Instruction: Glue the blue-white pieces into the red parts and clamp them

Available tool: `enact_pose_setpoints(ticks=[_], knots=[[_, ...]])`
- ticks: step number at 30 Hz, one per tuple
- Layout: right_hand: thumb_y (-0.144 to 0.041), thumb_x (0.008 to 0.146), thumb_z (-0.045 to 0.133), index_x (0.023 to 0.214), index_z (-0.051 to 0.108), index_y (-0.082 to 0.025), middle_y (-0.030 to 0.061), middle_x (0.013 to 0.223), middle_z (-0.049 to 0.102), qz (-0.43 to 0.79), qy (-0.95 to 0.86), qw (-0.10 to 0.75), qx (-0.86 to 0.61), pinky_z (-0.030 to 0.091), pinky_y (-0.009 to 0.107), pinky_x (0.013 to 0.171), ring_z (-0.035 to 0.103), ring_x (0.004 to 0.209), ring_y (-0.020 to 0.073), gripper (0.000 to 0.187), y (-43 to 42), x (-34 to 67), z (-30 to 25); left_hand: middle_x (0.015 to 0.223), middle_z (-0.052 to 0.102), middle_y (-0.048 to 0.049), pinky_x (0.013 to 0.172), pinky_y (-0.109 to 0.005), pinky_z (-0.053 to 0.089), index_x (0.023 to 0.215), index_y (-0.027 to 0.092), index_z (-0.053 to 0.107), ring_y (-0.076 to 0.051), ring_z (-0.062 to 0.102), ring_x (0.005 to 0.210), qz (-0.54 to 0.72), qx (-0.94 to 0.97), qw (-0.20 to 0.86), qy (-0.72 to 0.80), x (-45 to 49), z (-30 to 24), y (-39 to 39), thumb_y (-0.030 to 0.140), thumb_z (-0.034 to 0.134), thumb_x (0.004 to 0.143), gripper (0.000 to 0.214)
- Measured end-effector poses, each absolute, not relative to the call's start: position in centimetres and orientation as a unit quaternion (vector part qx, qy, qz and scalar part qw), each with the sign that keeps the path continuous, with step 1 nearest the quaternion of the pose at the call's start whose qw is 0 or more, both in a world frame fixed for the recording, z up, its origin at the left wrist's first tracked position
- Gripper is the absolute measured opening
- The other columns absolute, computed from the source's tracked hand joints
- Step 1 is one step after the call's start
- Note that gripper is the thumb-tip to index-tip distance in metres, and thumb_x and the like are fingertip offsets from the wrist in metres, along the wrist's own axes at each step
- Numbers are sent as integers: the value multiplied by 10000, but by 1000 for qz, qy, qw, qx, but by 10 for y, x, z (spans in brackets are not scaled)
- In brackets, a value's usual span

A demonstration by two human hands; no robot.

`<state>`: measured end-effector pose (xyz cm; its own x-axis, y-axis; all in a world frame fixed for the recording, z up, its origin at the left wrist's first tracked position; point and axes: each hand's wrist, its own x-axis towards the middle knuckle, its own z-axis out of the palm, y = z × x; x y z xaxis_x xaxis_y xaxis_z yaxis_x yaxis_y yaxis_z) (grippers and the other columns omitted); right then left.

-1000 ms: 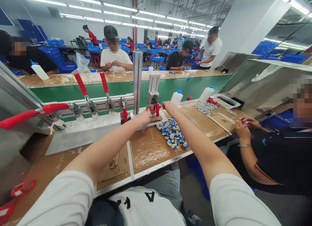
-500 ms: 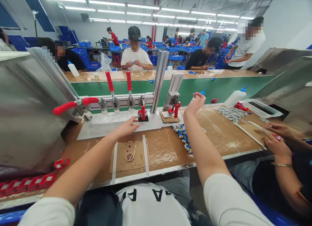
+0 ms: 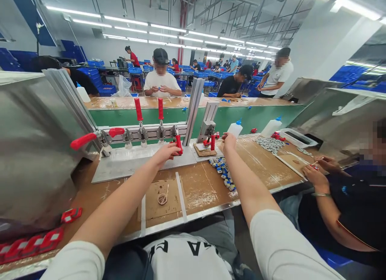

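Note:
My left hand [image 3: 167, 153] reaches to the rightmost toggle clamp on the rail, its fingers closed at the red handle [image 3: 179, 145]. The part under that clamp is hidden by my fingers. My right hand [image 3: 229, 143] is in the air with loosely bent fingers, and I see nothing in them. It is just right of a second clamp fixture [image 3: 212, 142] with a red handle and a brown pad. Behind this hand stands a white squeeze bottle [image 3: 234, 129] with a blue cap. Small blue-and-white parts [image 3: 221, 167] lie in rows below it.
A small cup [image 3: 162, 198] with a stick lies on cardboard before me. Several red parts [image 3: 36, 246] line the left edge. Right are a heap of grey pieces [image 3: 269, 144], another bottle [image 3: 271, 127] and a co-worker's hands [image 3: 316, 175]. Upright clamps stand along the rail [image 3: 150, 132].
My left hand has moved from beside the clamp onto its red handle. My right hand has come down and left, uncovering the bottle. The view has tilted up and turned right.

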<state>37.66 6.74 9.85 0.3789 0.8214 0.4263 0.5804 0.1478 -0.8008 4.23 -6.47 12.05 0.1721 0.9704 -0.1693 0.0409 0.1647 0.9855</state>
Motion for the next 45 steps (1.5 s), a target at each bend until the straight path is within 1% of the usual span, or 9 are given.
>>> enact_pose_setpoints(ticks=[6,11,19,22,25,28,35,39,45], knots=[[-278,940,261,786,622,-242,69,773,611,46,-523,651,-549,533,378,789,632,788,239,394,35,321,69,1132,751,-191,705,-381,570,1443,131,592,-322,746,1008,472,431,651,409,41,177,-65,602,689,871,748],[-190,799,499,1017,769,-221,65,1024,803,273,-807,395,-344,566,385,961,720,977,242,349,8,215,25,1146,677,-178,840,-443,612,1602,129,398,-384,740,1164,505,429,644,383,44,208,-63,661,631,904,909],[-105,757,488,1092,783,-146,135,1286,746,303,-786,345,-414,445,457,1202,650,1268,281,448,45,177,37,1162,718,-124,952,-458,593,1451,176,582,-339,744,1131,480,549,483,485,-23,202,-100,564,613,985,607],[-171,835,504,1103,769,-180,144,1273,740,248,-791,383,-408,456,485,1178,646,1273,297,378,21,192,31,1086,731,-60,994,-403,567,1299,209,701,-305,727,1150,444,568,292,629,-126,181,-154,544,589,997,464],[-332,939,558,1043,741,-246,123,1135,766,207,-800,409,-388,519,473,1007,689,1106,300,228,-22,215,22,1042,760,-21,1036,-369,519,1130,259,775,-311,718,1158,249,586,168,752,-203,164,-236,569,722,881,401],[-476,997,560,821,642,-275,69,804,699,223,-842,332,-362,476,396,724,637,767,252,279,-75,234,23,1047,791,-53,1057,-406,477,1035,282,790,-343,718,1122,27,606,110,788,-220,139,-290,503,851,744,371],[-449,1003,548,676,443,-243,61,704,616,173,-937,143,-267,346,355,671,541,716,216,401,-137,214,39,1073,779,-177,992,-486,454,986,220,754,-374,663,1155,-92,636,-23,766,-199,77,-305,192,579,912,192],[-345,1031,490,692,430,-229,57,702,612,177,-954,107,-219,302,339,672,507,720,201,364,-135,202,39,1092,748,-164,1018,-507,472,1033,205,748,-372,655,1143,9,651,-24,758,-185,79,-290,285,550,984,219],[-276,1007,452,684,362,-236,20,682,535,288,-938,133,-139,328,322,698,451,691,173,338,-134,190,37,1275,665,-102,990,-357,547,1395,217,650,-231,678,1111,367,648,167,646,-86,52,-216,426,638,1003,444]])
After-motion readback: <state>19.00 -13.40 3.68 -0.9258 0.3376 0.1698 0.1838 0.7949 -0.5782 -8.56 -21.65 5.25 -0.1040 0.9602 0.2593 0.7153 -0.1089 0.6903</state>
